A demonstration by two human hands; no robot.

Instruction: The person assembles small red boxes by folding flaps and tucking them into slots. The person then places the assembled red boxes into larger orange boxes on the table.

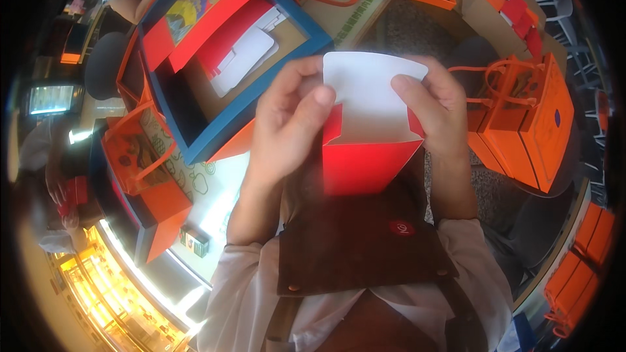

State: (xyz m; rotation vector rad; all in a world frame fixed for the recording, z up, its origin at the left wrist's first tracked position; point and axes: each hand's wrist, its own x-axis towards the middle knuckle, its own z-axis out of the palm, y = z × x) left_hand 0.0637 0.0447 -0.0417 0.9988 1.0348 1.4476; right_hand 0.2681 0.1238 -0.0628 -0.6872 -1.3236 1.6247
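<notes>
Largest item: a blue box point(228, 120), open, lying at far left of me, with white cards point(244, 62) and red pieces inside it. My brown apron point(355, 254) spans the near middle. To the right stand orange bags point(551, 124), side by side, handles up. An orange bag point(127, 153) sits to the left, near the blue box. The red box point(365, 163) is in front of my chest, held up between both hands, top open, white flap point(368, 75) raised on the far side. My left hand point(287, 117) grips its left edge, thumb against the edge and fingers curled. My right hand point(443, 107) pinches the flap's right side, thumb on the white face, fingers behind. Smallest noted: a small carton point(194, 240) at near left.
</notes>
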